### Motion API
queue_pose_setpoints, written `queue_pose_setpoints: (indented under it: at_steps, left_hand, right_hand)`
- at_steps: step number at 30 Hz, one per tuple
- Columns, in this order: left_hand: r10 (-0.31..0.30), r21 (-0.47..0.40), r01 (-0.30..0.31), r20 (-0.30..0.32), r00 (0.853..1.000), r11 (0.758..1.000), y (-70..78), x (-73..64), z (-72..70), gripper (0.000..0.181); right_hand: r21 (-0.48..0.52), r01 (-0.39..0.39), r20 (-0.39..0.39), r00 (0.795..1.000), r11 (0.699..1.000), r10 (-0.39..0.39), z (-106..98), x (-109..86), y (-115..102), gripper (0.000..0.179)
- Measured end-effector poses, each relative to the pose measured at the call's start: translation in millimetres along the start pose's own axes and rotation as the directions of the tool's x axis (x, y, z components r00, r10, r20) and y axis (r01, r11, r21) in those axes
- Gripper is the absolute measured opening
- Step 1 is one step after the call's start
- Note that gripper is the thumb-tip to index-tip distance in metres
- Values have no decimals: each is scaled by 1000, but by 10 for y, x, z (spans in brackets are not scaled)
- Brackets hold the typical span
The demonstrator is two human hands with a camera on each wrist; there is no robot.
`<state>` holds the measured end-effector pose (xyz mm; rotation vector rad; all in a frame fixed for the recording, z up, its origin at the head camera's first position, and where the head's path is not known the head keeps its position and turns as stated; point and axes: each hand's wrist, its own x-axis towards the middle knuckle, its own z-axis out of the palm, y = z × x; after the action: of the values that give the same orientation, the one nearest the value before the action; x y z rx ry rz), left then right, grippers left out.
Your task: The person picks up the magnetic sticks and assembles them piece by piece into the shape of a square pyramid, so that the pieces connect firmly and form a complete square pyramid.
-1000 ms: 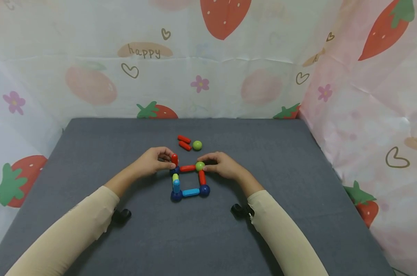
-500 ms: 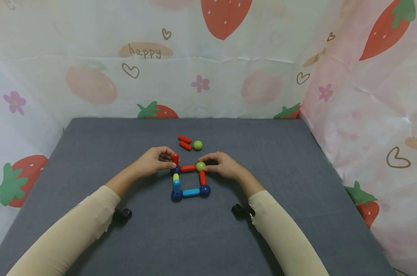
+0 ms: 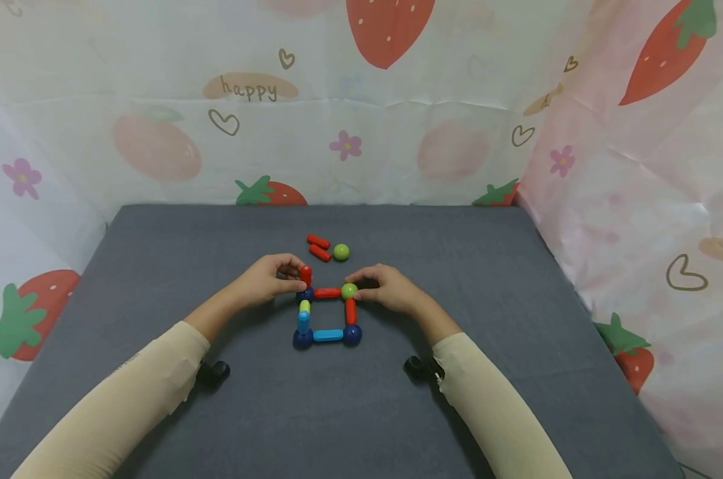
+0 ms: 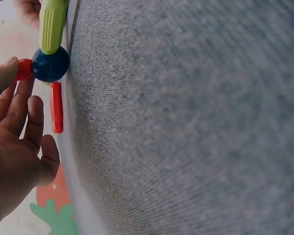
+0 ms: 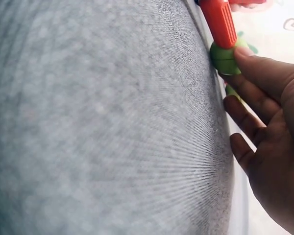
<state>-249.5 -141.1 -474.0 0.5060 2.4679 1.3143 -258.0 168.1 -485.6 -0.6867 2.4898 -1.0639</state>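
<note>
On the grey cloth lies a four-sided frame of toy rods and balls. Its back left corner is a dark blue ball (image 3: 304, 293) with an upright red rod (image 3: 306, 275). My left hand (image 3: 271, 276) pinches that rod just above the ball; the left wrist view shows the thumb on the red rod (image 4: 23, 69). At the back right corner, my right hand (image 3: 385, 287) grips the green ball (image 3: 349, 291) between thumb and fingers. Red rods, a light blue rod (image 3: 328, 335) and a yellow-green rod (image 4: 52, 27) form the sides. Another light blue rod (image 3: 303, 322) stands on the front left ball (image 3: 303, 340).
Two loose red rods (image 3: 319, 253) and a loose green ball (image 3: 341, 252) lie behind the frame. The grey table (image 3: 361, 412) ends at a strawberry-printed curtain (image 3: 385, 133) at the back and sides. Black wrist devices (image 3: 213, 374) hang below the sleeves.
The frame has turned slightly: its front corners have shifted a little left, its back corners a little right. Both hands keep their grips; the loose pieces lie as before.
</note>
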Motion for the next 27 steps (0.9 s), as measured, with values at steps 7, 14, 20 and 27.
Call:
queue_pose_setpoints:
  at_steps: [7, 14, 20, 27]
  left_hand:
    - [-4, -3, 4, -2, 1000, 1000, 9, -14, 18, 31]
    - [-4, 5, 4, 1, 1000, 1000, 14, -37, 33, 29]
    - [-10, 19, 10, 4, 1000, 1000, 44, -31, 32, 29]
    - [-21, 22, 21, -2, 1000, 1000, 76, -46, 22, 31]
  right_hand:
    - [12, 2, -4, 1000, 1000, -2, 13, 0, 22, 32]
    - [20, 0, -15, 1000, 1000, 0, 48, 1, 55, 31]
    - [16, 5, -19, 1000, 1000, -4, 40, -14, 38, 31]
    - [-12, 1, -29, 1000, 1000, -2, 30, -31, -3, 31]
